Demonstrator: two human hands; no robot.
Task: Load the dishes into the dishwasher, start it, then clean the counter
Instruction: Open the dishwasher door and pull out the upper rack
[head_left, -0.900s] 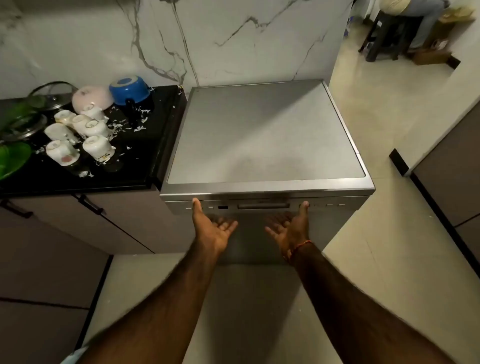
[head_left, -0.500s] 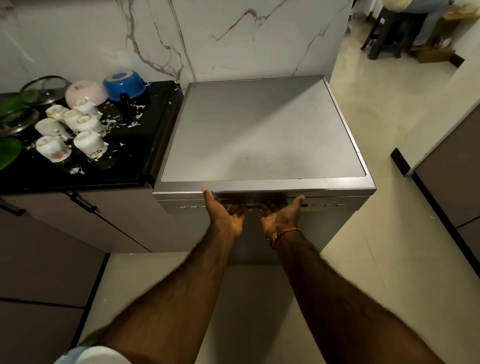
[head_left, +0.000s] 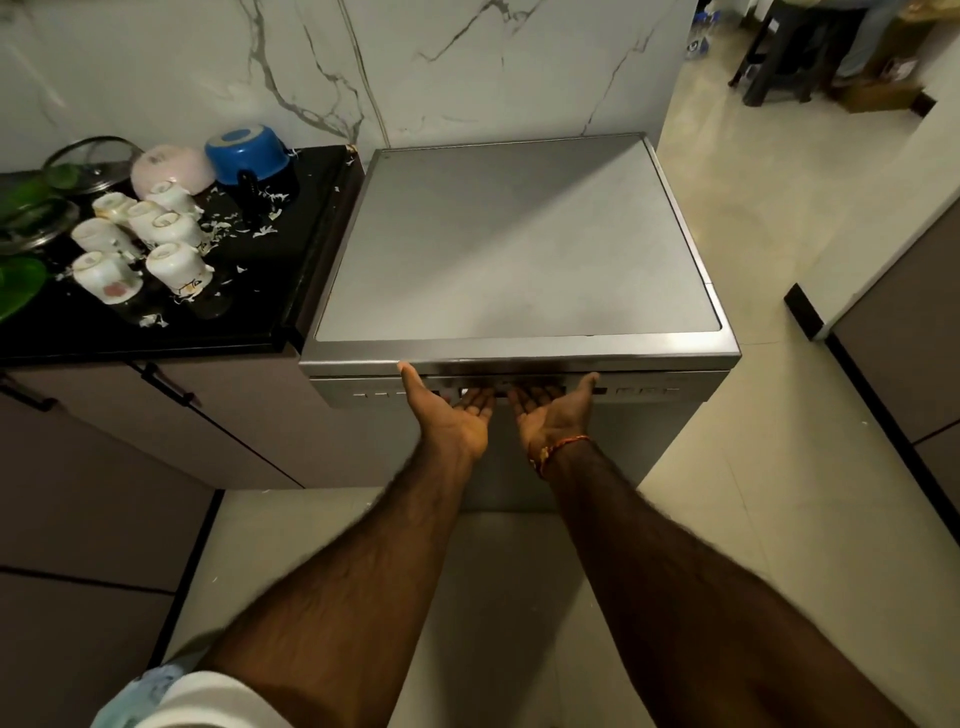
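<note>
Our fingertips vanish under the lip of the dishwasher (head_left: 519, 249) door, so we cannot tell whether either grip has closed on the recessed handle. The left hand (head_left: 451, 415) and right hand (head_left: 551, 413) lie palm up, side by side, thumbs spread out along the control strip, whose buttons are too small to read. A red thread band (head_left: 561, 448) circles the right wrist. At the frame's left edge the green plates (head_left: 18, 283) and a glass lid (head_left: 88, 163) are cut off; at top right a dark stool (head_left: 784, 57) and a seated person's legs are only partly in view.

The black worktop (head_left: 291, 270) stands just left of the machine, strewn with white scraps (head_left: 260, 218). On it sit a cluster of white cups (head_left: 150, 244), most tipped or upside down, with an upturned pink bowl (head_left: 171, 169) and an upturned blue bowl (head_left: 247, 153) behind them near the veined marble wall (head_left: 467, 67). Grey-brown cabinets (head_left: 130, 431) with dark handles run below; pale floor tiles (head_left: 779, 208) stretch off to the right.

The dishwasher is a freestanding steel unit, door shut, its flat grey top bare and dull, set against the wall between worktop and open floor.
</note>
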